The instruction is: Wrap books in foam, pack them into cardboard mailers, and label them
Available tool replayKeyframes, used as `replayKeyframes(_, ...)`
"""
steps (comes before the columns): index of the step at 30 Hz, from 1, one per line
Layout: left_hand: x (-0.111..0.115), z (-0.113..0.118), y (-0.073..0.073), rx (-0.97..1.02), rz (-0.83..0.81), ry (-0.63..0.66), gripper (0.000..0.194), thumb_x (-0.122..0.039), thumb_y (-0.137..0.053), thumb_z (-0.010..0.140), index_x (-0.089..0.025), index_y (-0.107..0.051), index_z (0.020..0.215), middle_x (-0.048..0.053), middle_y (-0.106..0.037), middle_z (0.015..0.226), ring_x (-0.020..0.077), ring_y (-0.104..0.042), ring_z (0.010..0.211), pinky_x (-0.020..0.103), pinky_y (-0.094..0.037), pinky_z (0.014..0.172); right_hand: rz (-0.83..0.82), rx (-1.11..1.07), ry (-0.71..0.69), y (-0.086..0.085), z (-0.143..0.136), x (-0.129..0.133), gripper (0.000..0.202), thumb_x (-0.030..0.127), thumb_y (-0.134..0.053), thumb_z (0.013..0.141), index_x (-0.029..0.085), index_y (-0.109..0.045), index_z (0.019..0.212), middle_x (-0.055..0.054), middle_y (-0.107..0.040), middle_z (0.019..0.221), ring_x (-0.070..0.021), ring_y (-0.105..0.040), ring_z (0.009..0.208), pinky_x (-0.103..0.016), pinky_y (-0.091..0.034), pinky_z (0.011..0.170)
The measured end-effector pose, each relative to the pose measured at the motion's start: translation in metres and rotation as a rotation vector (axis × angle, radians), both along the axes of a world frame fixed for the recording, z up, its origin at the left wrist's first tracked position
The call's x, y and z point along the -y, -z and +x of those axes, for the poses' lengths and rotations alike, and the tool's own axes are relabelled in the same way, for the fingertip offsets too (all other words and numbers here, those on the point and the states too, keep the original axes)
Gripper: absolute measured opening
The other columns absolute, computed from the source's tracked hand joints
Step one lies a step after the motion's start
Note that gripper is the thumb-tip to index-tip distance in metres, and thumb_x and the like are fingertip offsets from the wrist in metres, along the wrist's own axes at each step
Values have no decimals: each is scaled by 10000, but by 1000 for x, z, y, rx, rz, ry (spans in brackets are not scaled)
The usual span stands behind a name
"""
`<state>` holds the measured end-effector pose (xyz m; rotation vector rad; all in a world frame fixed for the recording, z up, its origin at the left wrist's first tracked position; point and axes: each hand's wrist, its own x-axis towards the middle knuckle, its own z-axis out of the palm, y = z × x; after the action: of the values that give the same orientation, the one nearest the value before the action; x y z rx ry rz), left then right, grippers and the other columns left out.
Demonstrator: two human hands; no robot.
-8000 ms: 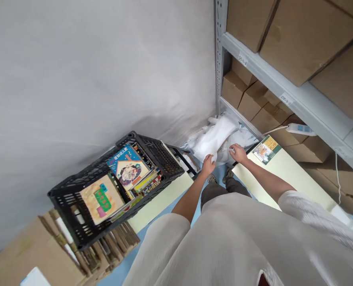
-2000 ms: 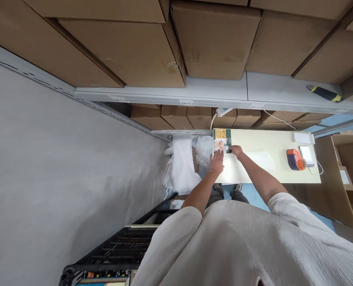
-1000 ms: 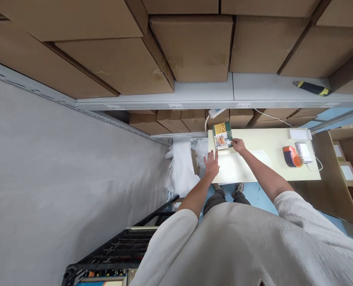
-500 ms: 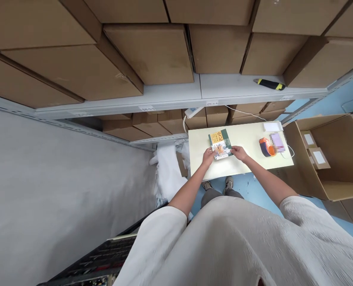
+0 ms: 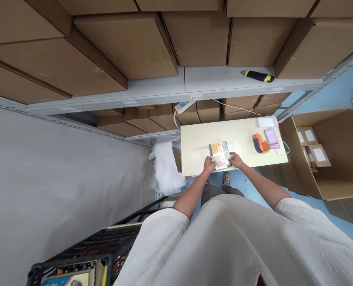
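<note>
A book (image 5: 220,154) with a green, yellow and white illustrated cover is held between my two hands, over the near edge of a pale tabletop (image 5: 194,147). My left hand (image 5: 209,164) grips its lower left side, the fingers partly hidden. On the opposite side, my right hand (image 5: 235,160) is closed on the book's right edge. To the right on the table lie an orange and dark purple tape roll or dispenser (image 5: 260,143) and a blurred lilac item (image 5: 272,138). A white flat tray-like object (image 5: 267,122) sits behind them.
Brown cartons (image 5: 128,43) fill the grey shelf (image 5: 161,88) ahead, where a black and yellow utility knife (image 5: 258,76) lies. An open carton (image 5: 343,139) holding small boxes stands right. White wrapping material (image 5: 166,167) and a black crate (image 5: 105,242) with books are at left.
The book has come nearer to my body, toward the table's front edge, still in both hands. The view has shifted, showing more of the black crate.
</note>
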<state>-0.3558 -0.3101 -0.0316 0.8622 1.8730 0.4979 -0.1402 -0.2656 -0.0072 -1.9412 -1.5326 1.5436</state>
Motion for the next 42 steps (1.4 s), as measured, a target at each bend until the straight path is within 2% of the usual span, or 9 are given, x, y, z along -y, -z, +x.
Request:
replayKeyframes(8,10,0,-1,-235,-76,180,583,-129,-656,941,-197,-588,1516,119,-750,1365,255,-717,1291,364,-560,1091,-55,107,-115,20,3,-5,397,199,-725,844,217,-761,1239,-74,-802,1103,-284,-757,1116,-348,-571,992)
replayKeyframes(12,14,9,-11,-363,22,311,662,-191,-627,968,-213,-513,1620,177,-565,1630,337,-572,1491,443,-503,1207,57,169,-46,25,21,-12,492,222,-660,869,180,-720,1356,-159,-733,1390,-316,-710,1256,-416,-553,1113)
replayKeyframes(15,13,22,-21,-404,119,457,651,-193,-602,982,-257,-524,1625,151,-449,1738,357,-478,1565,468,-472,1244,125,315,80,26,39,-23,583,267,-662,861,163,-664,1434,-207,-653,1476,-359,-653,1325,-482,-527,1160)
replayKeyframes(20,6,47,-28,-417,154,634,629,-211,-562,1006,-254,-530,1633,151,-320,1826,393,-369,1638,540,-419,1278,14,368,179,27,54,-40,498,323,-712,861,180,-666,1335,-164,-717,1280,-329,-686,1194,-416,-549,1042)
replayKeyframes(24,6,54,-25,-419,94,650,643,-215,-562,1005,-266,-512,1644,166,-256,1856,421,-305,1668,617,-358,1296,35,332,94,25,53,-43,184,387,-706,864,230,-668,952,-46,-702,923,-255,-661,898,-336,-514,824)
replayKeyframes(27,9,50,-20,-393,89,654,649,-206,-582,993,-270,-511,1634,165,-268,1852,416,-298,1672,615,-346,1303,122,301,12,20,45,-40,177,385,-634,892,259,-578,780,-9,-634,779,-228,-596,788,-317,-453,728)
replayKeyframes(32,11,37,-9,-333,173,604,648,-175,-573,973,-244,-534,1616,172,-363,1801,397,-387,1633,569,-404,1294,264,193,-159,16,11,-29,105,325,-614,904,233,-657,875,-62,-716,934,-245,-639,904,-324,-500,825)
replayKeyframes(36,11,28,1,-271,255,541,710,-149,-570,953,-224,-499,1656,176,-422,1759,363,-423,1618,537,-403,1316,254,177,-302,18,-17,-21,142,249,-625,921,192,-746,967,-111,-762,1081,-255,-677,1044,-334,-523,965)
replayKeyframes(42,10,21,4,-256,262,574,861,-143,-516,954,-249,-306,1782,164,-277,1834,377,-441,1589,558,-453,1261,218,72,-378,20,-20,-17,310,148,-615,891,186,-835,1106,-118,-801,1224,-289,-656,1317,-386,-493,1187)
